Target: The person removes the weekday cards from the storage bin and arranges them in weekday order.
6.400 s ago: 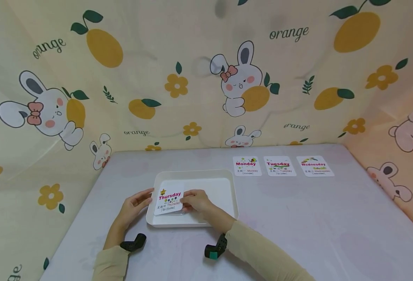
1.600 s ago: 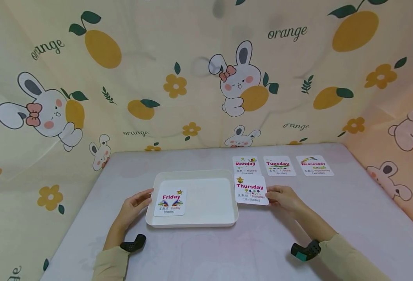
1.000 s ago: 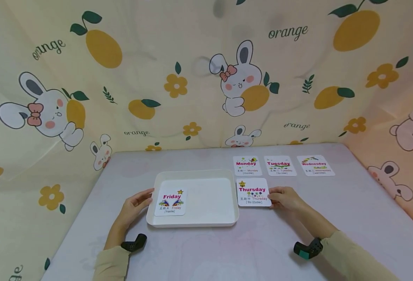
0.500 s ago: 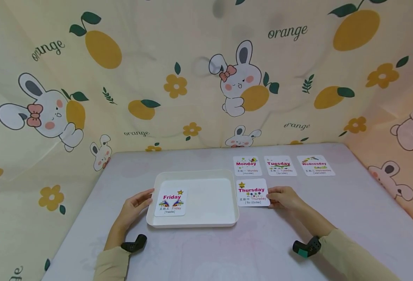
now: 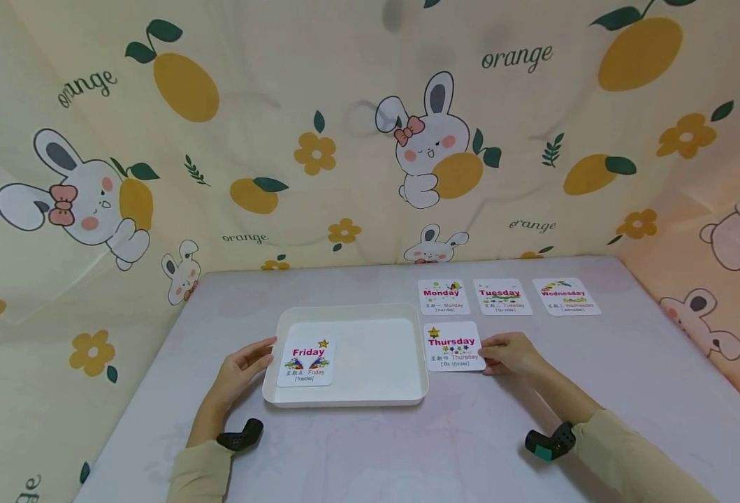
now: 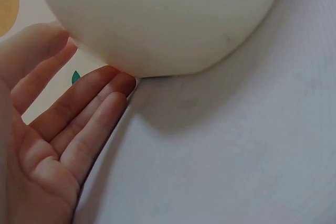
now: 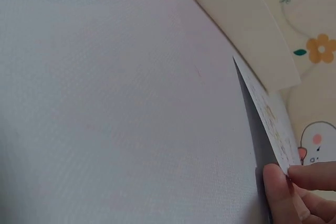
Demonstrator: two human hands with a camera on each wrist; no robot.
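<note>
My right hand [image 5: 513, 353] pinches the right edge of the white Thursday card [image 5: 453, 346], right of the white tray [image 5: 363, 402]. In the right wrist view, thumb and fingers [image 7: 310, 176] meet on either side of the card [image 7: 269, 121]. A gap with shadow shows beneath its raised near side. My left hand [image 5: 239, 374] rests against the tray's left side. Seen from the left wrist, its fairly straight fingers [image 6: 86, 129] touch the tray [image 6: 173, 30]. The Friday card [image 5: 305, 362] lies face up in the tray's left part.
Behind the Thursday card, the Monday [image 5: 444, 297], Tuesday [image 5: 503, 297] and Wednesday [image 5: 567, 297] cards lie in a row on the pale table [image 5: 370, 454]. Printed cloth walls [image 5: 357, 84] with rabbits and oranges stand at the back and both sides.
My right hand has taken the Thursday card from the tray, uncovering Friday, and carried it right and down below Monday. Lately it has shifted slightly nearer. My left hand has stayed still.
</note>
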